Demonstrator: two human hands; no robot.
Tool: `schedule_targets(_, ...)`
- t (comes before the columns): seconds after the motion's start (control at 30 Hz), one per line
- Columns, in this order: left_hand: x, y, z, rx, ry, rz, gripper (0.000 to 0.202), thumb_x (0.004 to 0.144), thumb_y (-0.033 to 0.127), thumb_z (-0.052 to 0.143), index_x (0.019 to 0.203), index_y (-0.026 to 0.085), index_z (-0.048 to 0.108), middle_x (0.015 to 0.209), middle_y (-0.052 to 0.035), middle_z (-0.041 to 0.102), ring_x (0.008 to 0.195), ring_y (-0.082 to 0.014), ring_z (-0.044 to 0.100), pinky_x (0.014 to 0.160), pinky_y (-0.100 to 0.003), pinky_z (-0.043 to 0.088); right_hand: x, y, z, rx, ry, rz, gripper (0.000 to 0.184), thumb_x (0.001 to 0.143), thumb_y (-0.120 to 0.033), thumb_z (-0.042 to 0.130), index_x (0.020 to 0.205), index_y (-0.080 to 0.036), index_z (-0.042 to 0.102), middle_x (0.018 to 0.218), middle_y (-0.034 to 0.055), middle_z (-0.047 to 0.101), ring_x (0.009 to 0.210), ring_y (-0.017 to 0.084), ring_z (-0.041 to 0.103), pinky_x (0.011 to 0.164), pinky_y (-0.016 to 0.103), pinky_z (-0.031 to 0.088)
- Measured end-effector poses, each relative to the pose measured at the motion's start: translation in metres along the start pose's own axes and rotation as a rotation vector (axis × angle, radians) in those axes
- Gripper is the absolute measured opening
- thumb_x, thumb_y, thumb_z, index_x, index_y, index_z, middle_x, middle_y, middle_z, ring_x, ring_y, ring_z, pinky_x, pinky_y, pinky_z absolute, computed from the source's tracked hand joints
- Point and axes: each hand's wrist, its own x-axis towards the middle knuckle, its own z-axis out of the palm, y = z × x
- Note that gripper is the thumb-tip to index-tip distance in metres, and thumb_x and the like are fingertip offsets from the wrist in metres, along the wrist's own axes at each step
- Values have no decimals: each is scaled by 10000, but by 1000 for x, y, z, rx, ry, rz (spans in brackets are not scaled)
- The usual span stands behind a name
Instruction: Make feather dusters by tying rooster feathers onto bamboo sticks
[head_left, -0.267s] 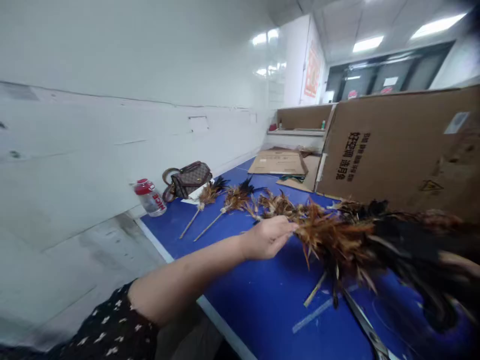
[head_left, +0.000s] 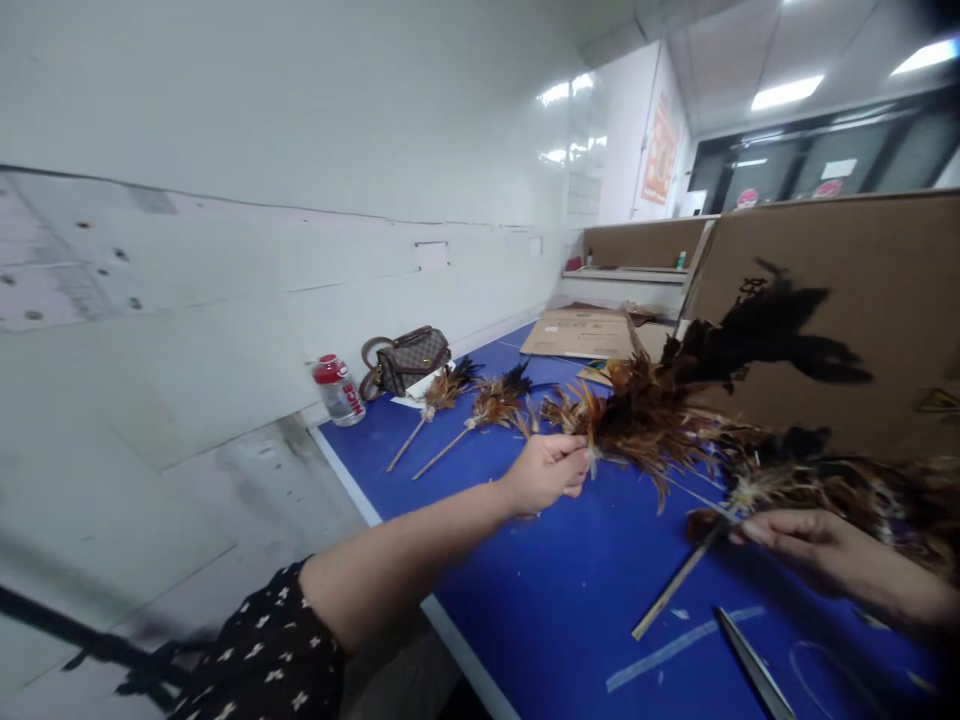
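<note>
We grip the feathers (head_left: pixel 645 412) low, likely sparing their tips.
Our left hand (head_left: pixel 549 470) pinches them; our right hand (head_left: pixel 810 545) pinches a strand (head_left: pixel 701 498), seemingly for tautness.

Between four and five o'clock, my view is cropping the scissors (head_left: pixel 752 662); toward three, my bunch's dark feathers (head_left: pixel 780 328) are blurring.

Left arm (head_left: pixel 409 550), bare below a black fabric sleeve with white print (head_left: pixel 262 650), extended forward and rightward. Bare left hand (head_left: pixel 546 474): thumb and forefinger pinched, other fingers curled. Bare right hand (head_left: pixel 821 548): enters from right, fingers pointing left, thumb near forefinger.
</note>
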Motion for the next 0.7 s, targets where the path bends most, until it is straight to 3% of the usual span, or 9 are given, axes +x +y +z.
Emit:
schedule_targets(0.07, -2, -6, 13, -153, 42, -45, 481, 798, 471, 843, 704, 165, 483, 619, 68, 379, 509, -29, 271, 501, -225, 192, 8, 6, -1, -62, -246, -6, 640, 910, -817, 573, 930, -232, 834, 620, 93, 595, 471, 168, 499, 470, 322, 338)
schedule_targets(0.1, -3, -8, 20, -197, 64, -55, 450, 783, 418, 847, 687, 157, 493, 614, 60, 398, 506, -28, 286, 499, -226, 189, 11, 7, 0, -133, -245, -84, 606, 943, -777, 547, 952, -248, 842, 707, 131, 662, 564, 217, 604, 530, 356, 426)
schedule_targets(0.17, -4, -11, 35, -262, 91, -83, 387, 753, 333, 836, 663, 147, 509, 608, 50, 420, 499, -27, 307, 496, -228, 185, 11, -1, 7, -311, -20, -340, 489, 930, -674, 607, 997, -256, 852, 971, 193, 753, 869, 334, 731, 767, 454, 558)
schedule_targets(0.23, -6, -13, 49, -316, 95, -116, 334, 728, 284, 822, 667, 140, 527, 601, 53, 415, 493, -25, 308, 497, -229, 177, 5, -19, 19, -416, 213, -536, 490, 894, -598, 647, 1180, -240, 820, 1249, 213, 726, 1129, 411, 702, 1005, 548, 544)
schedule_targets(0.33, -8, -18, 67, -391, 69, -162, 317, 697, 263, 823, 667, 138, 534, 593, 60, 402, 485, -19, 294, 502, -234, 155, -12, -57, 41, -259, 177, -576, 657, 931, -549, 641, 1505, -230, 602, 1518, 154, 592, 1407, 368, 569, 1222, 518, 442)
schedule_targets(0.5, -17, -25, 94, -483, 29, -236, 346, 671, 272, 856, 680, 126, 543, 644, 43, 440, 498, -8, 292, 513, -244, 133, -32, -93, 70, 226, 16, -404, 392, 856, -569, 748, 1046, -227, 720, 1061, 111, 746, 991, 299, 708, 913, 393, 606)
schedule_targets(0.6, -22, -30, 101, -520, 44, -251, 328, 669, 263, 838, 687, 125, 541, 666, 38, 446, 505, -8, 291, 514, -244, 122, -38, -87, 81, 412, -3, -307, 375, 870, -528, 756, 775, -198, 606, 701, 27, 579, 638, 165, 534, 582, 276, 487)
schedule_targets(0.67, -23, -35, 102, -527, 74, -257, 320, 662, 254, 827, 682, 130, 532, 658, 42, 437, 504, -11, 290, 514, -242, 121, -43, -81, 85, 496, -4, -270, 387, 888, -518, 752, 778, -187, 584, 639, -14, 479, 556, 118, 410, 484, 240, 360)
schedule_targets(0.7, -23, -37, 101, -528, 91, -261, 318, 658, 251, 824, 682, 132, 530, 654, 44, 436, 503, -11, 289, 514, -241, 120, -45, -80, 86, 503, 6, -273, 374, 890, -518, 756, 813, -183, 609, 652, -12, 494, 565, 117, 424, 490, 235, 364)
